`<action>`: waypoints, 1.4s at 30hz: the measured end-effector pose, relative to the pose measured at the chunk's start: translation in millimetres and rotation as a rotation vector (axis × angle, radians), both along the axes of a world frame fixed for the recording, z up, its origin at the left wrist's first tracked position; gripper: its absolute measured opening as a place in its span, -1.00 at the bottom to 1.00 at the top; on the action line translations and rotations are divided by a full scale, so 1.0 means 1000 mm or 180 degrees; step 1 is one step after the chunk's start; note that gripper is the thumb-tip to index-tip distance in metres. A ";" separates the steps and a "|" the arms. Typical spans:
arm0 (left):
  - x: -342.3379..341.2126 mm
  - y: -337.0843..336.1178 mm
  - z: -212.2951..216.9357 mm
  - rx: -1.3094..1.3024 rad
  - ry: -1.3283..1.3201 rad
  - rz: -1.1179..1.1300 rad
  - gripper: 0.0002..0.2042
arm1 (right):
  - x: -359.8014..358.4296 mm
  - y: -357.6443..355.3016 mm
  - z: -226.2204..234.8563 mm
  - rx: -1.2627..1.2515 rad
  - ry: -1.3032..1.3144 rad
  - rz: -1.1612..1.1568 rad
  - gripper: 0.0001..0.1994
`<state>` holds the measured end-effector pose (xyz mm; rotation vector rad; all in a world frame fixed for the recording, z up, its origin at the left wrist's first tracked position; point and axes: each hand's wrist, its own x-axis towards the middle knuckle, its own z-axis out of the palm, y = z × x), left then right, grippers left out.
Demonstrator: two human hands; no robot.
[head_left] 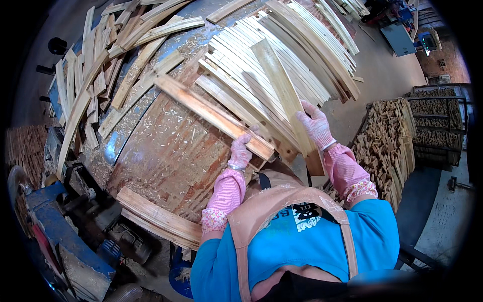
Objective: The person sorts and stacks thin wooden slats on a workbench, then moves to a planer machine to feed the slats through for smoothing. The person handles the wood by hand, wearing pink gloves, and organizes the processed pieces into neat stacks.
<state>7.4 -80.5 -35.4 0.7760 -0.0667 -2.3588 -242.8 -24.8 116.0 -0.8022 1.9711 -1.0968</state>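
Observation:
My left hand (241,152), in a pale pink glove, is closed round the near end of a long reddish wooden strip (201,108). That strip slants away to the far left over the work table (166,146); a second piece seems to lie along it, but I cannot tell for sure. In my right hand (317,127), gloved alike, is a pale wooden board (277,75), gripped by its right edge. Its far end lies across a row of pale strips (241,43), and its near end comes close to my apron (282,189).
Loose boards (95,65) lie jumbled at the far left. Several stacked strips (156,216) sit on the table's near edge. Blue machinery (70,226) stands at the lower left. To the right are a big pile of wood pieces (385,146) and a loaded rack (437,121).

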 end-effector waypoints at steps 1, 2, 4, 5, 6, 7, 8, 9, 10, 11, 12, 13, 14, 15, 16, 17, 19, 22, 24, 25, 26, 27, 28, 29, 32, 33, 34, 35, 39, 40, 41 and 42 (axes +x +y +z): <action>0.002 0.000 -0.012 -0.0031 0.0045 -0.0003 -0.34 | 0.003 0.002 -0.002 0.0001 0.0032 0.0087 -0.53; 0.003 0.001 -0.021 -0.0057 0.0099 -0.0011 -0.30 | 0.005 0.004 -0.005 0.0002 0.0065 0.0178 -0.52; 0.016 -0.002 -0.035 -0.0007 0.0259 -0.0001 -0.26 | 0.018 0.001 -0.006 0.0137 0.0072 0.0274 -0.50; 0.017 -0.004 -0.042 0.0020 0.0380 -0.0009 -0.26 | 0.025 -0.001 -0.004 0.0279 0.0072 0.0277 -0.48; 0.019 -0.009 -0.038 0.0048 0.0495 -0.0023 -0.27 | 0.032 -0.003 -0.003 0.0422 0.0067 0.0275 -0.46; 0.021 -0.014 -0.034 0.0074 0.0612 -0.0035 -0.27 | 0.035 -0.002 -0.005 0.0437 0.0087 0.0277 -0.46; 0.023 -0.013 -0.029 0.0067 0.0400 -0.0195 -0.29 | 0.038 -0.001 -0.008 0.0452 0.0109 0.0283 -0.46; 0.026 -0.016 -0.028 -0.0016 0.0540 -0.0202 -0.28 | 0.041 -0.003 -0.012 0.0452 0.0133 0.0303 -0.46; 0.029 -0.018 -0.027 -0.0100 0.0680 -0.0206 -0.27 | 0.038 -0.002 -0.019 0.0427 0.0129 0.0437 -0.48; 0.032 -0.020 -0.026 -0.0186 0.0820 -0.0208 -0.26 | 0.043 -0.002 -0.024 0.0447 0.0144 0.0429 -0.48; 0.038 -0.020 -0.017 -0.0170 0.0593 -0.0145 -0.21 | 0.051 -0.002 -0.027 0.0468 0.0150 0.0417 -0.47; 0.048 -0.020 -0.014 -0.0224 0.0474 -0.0171 -0.20 | 0.061 -0.002 -0.029 0.0486 0.0152 0.0403 -0.46; 0.058 -0.020 -0.012 -0.0276 0.0356 -0.0191 -0.19 | 0.072 -0.006 -0.032 0.0588 -0.0105 0.0492 -0.48; 0.067 -0.020 -0.009 -0.0337 0.0230 -0.0187 -0.17 | 0.082 -0.011 -0.042 0.0741 -0.0108 0.0721 -0.48; 0.073 -0.018 -0.009 -0.0175 0.0651 -0.0066 -0.17 | 0.093 -0.012 -0.058 0.0912 -0.0116 0.0931 -0.49; 0.087 -0.018 -0.009 -0.0316 0.0462 -0.0206 -0.15 | 0.102 -0.016 -0.071 0.1084 -0.0121 0.1143 -0.49; 0.109 -0.018 -0.004 -0.0425 0.0158 -0.0274 -0.14 | 0.124 -0.029 -0.080 0.1351 -0.0353 0.1629 -0.51; 0.132 -0.017 0.003 -0.0355 -0.0171 -0.0155 -0.24 | 0.129 -0.018 -0.145 0.1140 0.0006 0.1719 -0.58; 0.138 -0.016 0.004 -0.0558 -0.0634 -0.0174 -0.30 | 0.128 -0.014 -0.143 0.0807 0.0305 0.1441 -0.62; 0.142 -0.014 0.006 -0.0646 -0.0849 -0.0200 -0.33 | 0.129 -0.018 -0.127 0.0949 -0.0286 0.1034 -0.63; 0.142 -0.013 0.016 -0.0463 -0.0931 -0.0161 -0.43 | 0.133 -0.015 -0.119 0.0896 -0.0488 0.0810 -0.63; 0.142 -0.008 0.006 -0.0715 -0.1239 -0.0209 -0.42 | 0.135 -0.013 -0.113 0.0827 -0.0662 0.0604 -0.64; 0.141 0.001 -0.014 -0.0966 -0.1537 -0.0230 -0.40 | 0.133 -0.011 -0.112 0.0699 -0.0118 0.0752 -0.64; 0.138 0.008 -0.025 -0.1208 -0.1844 -0.0260 -0.39 | 0.132 -0.007 -0.116 0.0579 0.0414 0.0889 -0.65; 0.117 0.024 -0.010 -0.1381 -0.2273 -0.0172 -0.54 | 0.112 -0.004 -0.135 0.0315 0.1231 0.0851 -0.65; 0.104 0.027 0.003 -0.1354 -0.2383 -0.0155 -0.58 | 0.102 -0.004 -0.138 0.0242 0.1382 0.0760 -0.66; 0.091 0.026 0.036 -0.1319 -0.2918 -0.0453 -0.60 | 0.097 -0.015 -0.111 0.0455 0.1501 0.0780 -0.67; 0.079 0.036 0.011 -0.1342 -0.3343 -0.1031 -0.38 | 0.099 -0.021 -0.100 0.0431 0.1840 0.0948 -0.67; 0.026 0.023 0.060 -0.1657 -0.3709 -0.2811 0.24 | 0.105 -0.040 -0.078 0.0355 0.2900 0.1204 -0.64; 0.016 0.016 0.071 -0.1918 -0.3813 -0.3186 0.33 | 0.102 -0.045 -0.071 0.0217 0.2915 0.1213 -0.62; 0.007 0.012 0.073 -0.2045 -0.3574 -0.3148 0.34 | 0.098 -0.049 -0.067 0.0079 0.2929 0.1227 -0.60; -0.006 0.009 0.070 -0.2240 -0.3459 -0.3207 0.34 | 0.095 -0.055 -0.068 -0.0124 0.3140 0.1182 -0.48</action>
